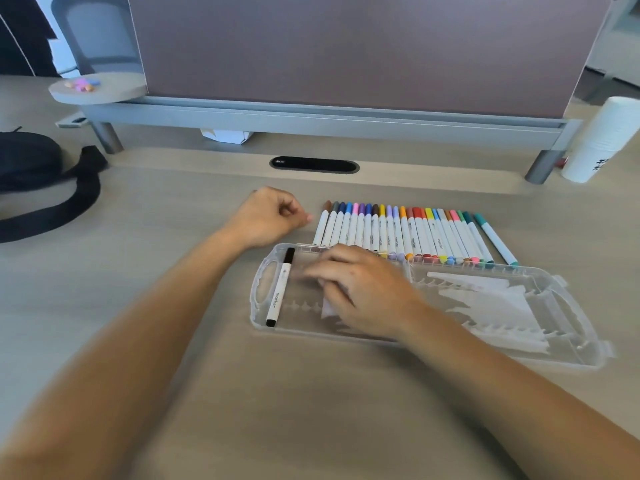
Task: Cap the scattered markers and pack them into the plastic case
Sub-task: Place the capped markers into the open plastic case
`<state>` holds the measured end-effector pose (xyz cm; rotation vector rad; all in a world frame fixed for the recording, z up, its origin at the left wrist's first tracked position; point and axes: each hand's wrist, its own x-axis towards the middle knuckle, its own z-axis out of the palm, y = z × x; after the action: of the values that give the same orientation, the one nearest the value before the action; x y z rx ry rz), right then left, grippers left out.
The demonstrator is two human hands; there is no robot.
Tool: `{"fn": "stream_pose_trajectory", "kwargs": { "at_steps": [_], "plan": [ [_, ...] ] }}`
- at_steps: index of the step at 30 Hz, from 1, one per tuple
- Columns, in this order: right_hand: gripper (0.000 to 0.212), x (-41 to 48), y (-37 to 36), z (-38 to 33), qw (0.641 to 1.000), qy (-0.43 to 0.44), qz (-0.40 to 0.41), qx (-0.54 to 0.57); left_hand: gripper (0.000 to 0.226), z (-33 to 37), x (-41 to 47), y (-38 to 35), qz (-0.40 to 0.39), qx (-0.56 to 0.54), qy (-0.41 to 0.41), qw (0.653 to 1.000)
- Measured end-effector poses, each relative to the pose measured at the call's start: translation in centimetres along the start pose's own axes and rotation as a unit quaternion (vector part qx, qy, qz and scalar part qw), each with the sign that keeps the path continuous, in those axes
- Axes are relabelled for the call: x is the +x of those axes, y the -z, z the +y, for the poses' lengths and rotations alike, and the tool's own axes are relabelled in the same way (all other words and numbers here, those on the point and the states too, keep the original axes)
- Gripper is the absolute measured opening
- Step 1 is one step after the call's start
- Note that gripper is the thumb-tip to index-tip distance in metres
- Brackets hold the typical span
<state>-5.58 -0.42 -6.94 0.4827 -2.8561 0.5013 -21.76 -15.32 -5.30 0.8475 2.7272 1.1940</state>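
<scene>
Head view: the plastic case [257,292] lies open on the desk [311,393], its long side running left to right, near the person; one black marker [280,289] lies in its left half, beside the handle cut-out, tip end near and cap end far; the row of markers [408,233], all seemingly capped, lies side by side just beyond the case's far rim, their near ends touching or almost touching it; a teal marker [495,239] sits at the right end, angled a little apart from the rest

The right hand [360,289] reaches over the left half of the case, just right of the black marker, fingers stretched leftward and blurred; something pale shows under them, but I cannot tell whether it is a marker in a grip or the case's insert; the left hand [268,216] rests on the desk just left of the row, fingers curled in, nothing visible in them

The step in hand looks like seating markers into the case's slots; to do it well, I would lay each barrel parallel to the black one, press it into the ribbed holders next along, and work left to right so the hand never crosses markers already set; most of the packing seems not yet done
</scene>
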Motion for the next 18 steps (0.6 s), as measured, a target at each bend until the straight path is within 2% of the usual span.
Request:
{"fn": "stream_pose_trajectory", "kwargs": {
  "at_steps": [5, 8, 13, 15, 18],
  "plan": [
    [0.030, -2.6, 0.7, 3.0, 0.999, -0.047, 0.018, 0.005, 0.036, 1.8, 3.3, -2.5, -0.002, 0.042, 0.013, 0.999],
    [0.031, -3.8, -0.1, 3.5, 0.998, -0.042, 0.055, 0.008, 0.031, 1.8, 5.3, -3.9, 0.007, 0.022, 0.027, 0.999],
    [0.025, -3.9, -0.4, 3.7, 0.997, -0.058, 0.044, 0.021, 0.025, 1.9, 8.0, -4.7, 0.026, 0.047, 0.039, 0.998],
    [0.026, -3.9, -0.3, 3.8, 0.997, -0.060, 0.030, 0.027, 0.025, 1.9, 8.5, -4.9, 0.008, 0.097, 0.023, 0.995],
    [0.027, -3.9, -0.3, 4.0, 0.998, -0.058, 0.022, 0.033, 0.026, 1.7, 9.4, -5.4, -0.067, 0.166, 0.010, 0.984]
  ]
}}
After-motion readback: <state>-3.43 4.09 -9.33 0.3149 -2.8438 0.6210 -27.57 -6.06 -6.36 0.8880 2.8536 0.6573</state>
